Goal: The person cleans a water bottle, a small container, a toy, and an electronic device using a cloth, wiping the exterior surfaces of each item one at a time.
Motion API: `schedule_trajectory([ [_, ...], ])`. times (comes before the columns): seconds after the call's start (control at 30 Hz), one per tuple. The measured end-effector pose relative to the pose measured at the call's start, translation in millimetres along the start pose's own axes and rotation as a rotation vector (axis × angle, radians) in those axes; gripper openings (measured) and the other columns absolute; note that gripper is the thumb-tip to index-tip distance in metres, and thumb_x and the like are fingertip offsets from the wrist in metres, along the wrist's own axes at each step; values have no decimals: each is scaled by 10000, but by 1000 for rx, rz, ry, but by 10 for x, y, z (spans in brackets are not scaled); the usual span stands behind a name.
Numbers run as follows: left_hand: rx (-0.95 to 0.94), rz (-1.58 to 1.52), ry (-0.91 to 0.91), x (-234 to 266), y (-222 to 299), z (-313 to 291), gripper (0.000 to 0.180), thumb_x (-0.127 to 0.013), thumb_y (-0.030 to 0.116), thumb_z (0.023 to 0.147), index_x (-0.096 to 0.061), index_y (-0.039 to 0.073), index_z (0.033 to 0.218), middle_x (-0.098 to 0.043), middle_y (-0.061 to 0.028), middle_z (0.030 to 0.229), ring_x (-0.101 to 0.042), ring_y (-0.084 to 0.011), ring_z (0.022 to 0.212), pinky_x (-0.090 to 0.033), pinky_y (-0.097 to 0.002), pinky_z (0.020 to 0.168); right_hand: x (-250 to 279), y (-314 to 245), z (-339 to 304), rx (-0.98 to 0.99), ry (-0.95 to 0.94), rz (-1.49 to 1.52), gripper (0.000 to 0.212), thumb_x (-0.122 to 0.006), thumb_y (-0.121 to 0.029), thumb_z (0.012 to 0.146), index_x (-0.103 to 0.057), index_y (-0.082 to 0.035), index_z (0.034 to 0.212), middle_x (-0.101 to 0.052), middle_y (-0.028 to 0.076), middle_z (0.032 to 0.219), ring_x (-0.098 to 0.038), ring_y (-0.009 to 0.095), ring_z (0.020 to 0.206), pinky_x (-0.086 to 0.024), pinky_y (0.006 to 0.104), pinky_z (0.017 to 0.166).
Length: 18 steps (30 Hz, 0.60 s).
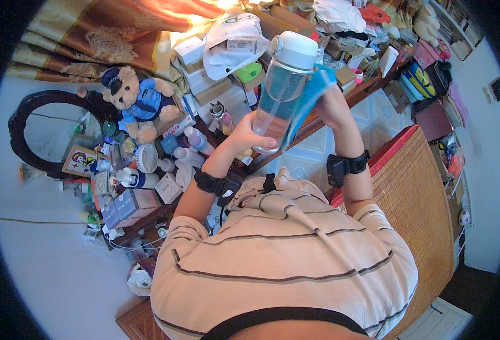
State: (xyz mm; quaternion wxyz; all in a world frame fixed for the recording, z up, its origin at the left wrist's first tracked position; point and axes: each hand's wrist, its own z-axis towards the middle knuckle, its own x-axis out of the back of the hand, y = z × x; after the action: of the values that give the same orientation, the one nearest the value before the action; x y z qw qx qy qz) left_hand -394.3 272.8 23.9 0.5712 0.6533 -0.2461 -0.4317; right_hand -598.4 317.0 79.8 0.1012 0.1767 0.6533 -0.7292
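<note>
My left hand (pixel 248 135) is closed around the lower part of a clear water bottle (pixel 275 107) with a white lid (pixel 295 51). The bottle stands nearly upright, leaning slightly to the right at the top, and a straw-like tube shows inside. A bright blue cloth (pixel 312 99), blurred in places, hangs along the bottle's right side. My right hand (pixel 335 106) is closed on this cloth near its upper end; part of its fingers is hidden behind the cloth. Black bands circle both wrists.
A cluttered dresser with a teddy bear (pixel 139 99), an oval mirror frame (pixel 18 130) and a small white fan (pixel 146 158) lies to the left. Boxes and a white plastic bag (pixel 233 48) pile up beyond the bottle. A bed with a woven mat (pixel 417 209) is at the right.
</note>
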Motion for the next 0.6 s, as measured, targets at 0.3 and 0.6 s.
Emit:
schedule_trajectory([
  [0.3, -128, 356, 220, 144, 28, -52, 523, -784, 164, 509, -508, 19, 929, -573, -52, 919, -543, -130, 859, -412, -270, 793, 475, -228, 86, 416, 75, -5, 312, -407, -261, 867, -456, -42, 1083, -515, 93, 1030, -521, 229, 903, -443, 340, 760],
  [0.6, -161, 463, 264, 129, -41, -7, 578, -784, 200, 515, -491, 6, 974, -565, -50, 905, -533, -112, 833, -417, -260, 762, 383, -1125, 543, 527, 94, 159, 299, -525, -238, 793, -479, -44, 1016, -547, 78, 938, -542, 224, 854, -432, 344, 741],
])
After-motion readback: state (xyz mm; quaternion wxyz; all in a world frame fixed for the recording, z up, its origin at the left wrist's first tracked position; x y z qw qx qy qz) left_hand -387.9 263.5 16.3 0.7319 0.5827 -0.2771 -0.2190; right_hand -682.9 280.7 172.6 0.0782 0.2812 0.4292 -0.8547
